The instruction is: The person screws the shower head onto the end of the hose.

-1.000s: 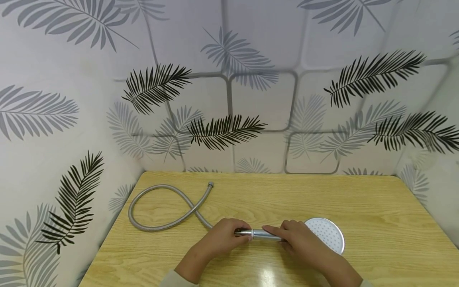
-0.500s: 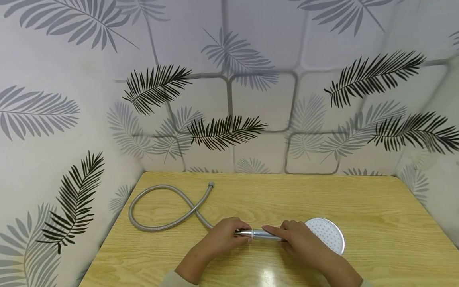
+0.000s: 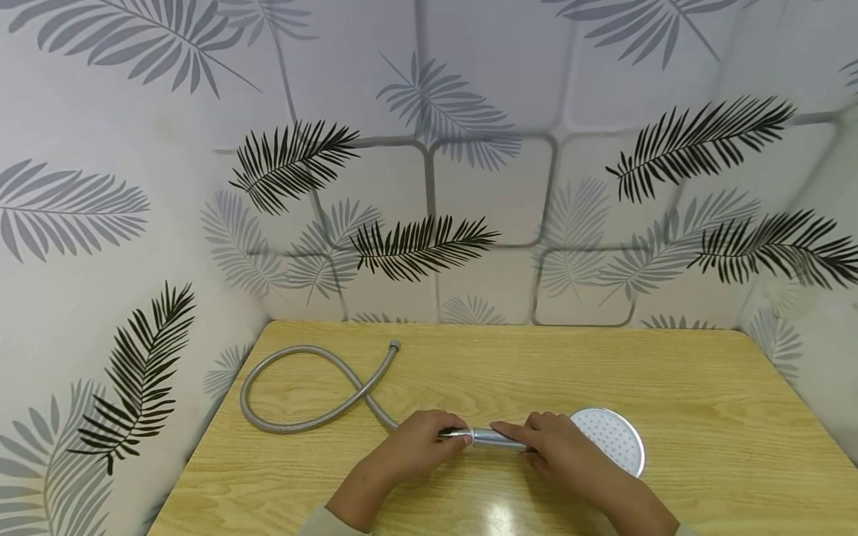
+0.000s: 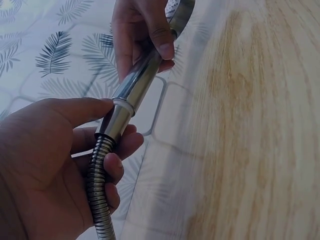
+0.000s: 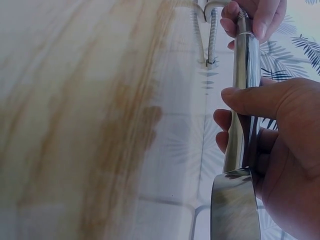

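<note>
In the head view, my left hand (image 3: pixel 424 447) holds the cone-shaped metal end fitting (image 4: pixel 115 121) of a shower hose between thumb and fingers. The ribbed grey hose (image 3: pixel 295 426) runs from it across the table in a loop, its other end nut (image 3: pixel 394 345) lying free. My right hand (image 3: pixel 559 450) grips the chrome handle of a hand shower (image 3: pixel 496 438), fingers curled round it. The shower's round white spray face (image 3: pixel 608 439) points up, partly covered by the right hand. Fitting and handle meet in line, with a pale ring (image 4: pixel 123 105) at the joint.
Both hands work over a light wood-grain table (image 3: pixel 704 402), near its front side. Behind it and at the sides stand walls (image 3: pixel 489 193) with a feather-leaf pattern. The hose loop takes up the table's left part.
The left thumb and fingers have shifted very slightly on the hose fitting. The right hand, the hand shower and the hose loop stay where they were.
</note>
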Demonstrator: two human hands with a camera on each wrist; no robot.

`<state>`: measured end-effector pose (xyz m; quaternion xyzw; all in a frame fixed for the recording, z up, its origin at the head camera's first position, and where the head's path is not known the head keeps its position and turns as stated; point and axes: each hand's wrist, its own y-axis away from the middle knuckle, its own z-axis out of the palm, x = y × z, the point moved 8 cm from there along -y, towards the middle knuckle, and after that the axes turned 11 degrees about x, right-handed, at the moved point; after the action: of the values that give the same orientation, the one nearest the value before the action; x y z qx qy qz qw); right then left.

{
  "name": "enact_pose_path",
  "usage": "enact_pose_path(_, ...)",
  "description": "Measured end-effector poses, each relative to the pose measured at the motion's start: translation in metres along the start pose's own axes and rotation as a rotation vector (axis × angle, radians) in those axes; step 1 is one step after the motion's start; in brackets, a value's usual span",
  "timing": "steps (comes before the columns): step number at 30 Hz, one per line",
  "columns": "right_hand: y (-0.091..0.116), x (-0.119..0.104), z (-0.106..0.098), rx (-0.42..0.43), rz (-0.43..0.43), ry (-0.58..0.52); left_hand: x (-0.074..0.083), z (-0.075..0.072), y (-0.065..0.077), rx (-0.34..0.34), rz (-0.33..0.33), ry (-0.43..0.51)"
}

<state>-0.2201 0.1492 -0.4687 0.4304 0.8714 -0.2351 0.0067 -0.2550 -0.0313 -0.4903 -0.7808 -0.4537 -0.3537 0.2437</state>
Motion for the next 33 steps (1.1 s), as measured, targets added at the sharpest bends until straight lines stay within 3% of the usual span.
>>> enact_pose_path(20,0.0007,0.0009,0.0006,-0.018,0.02,-0.006,-0.0009,-0.0041,0.0017,0.052,0.001,-0.023)
enact_pose_path(25,0.0002,-0.0003,-0.0012,-0.016,0.018,-0.007,0.0005,-0.0026,0.0021,0.036,0.002,-0.042)
enact_pose_path(33,0.0005,0.0005,-0.0008,-0.025,0.022,-0.008,-0.0005,0.0001,0.002,-0.01,-0.017,0.012)
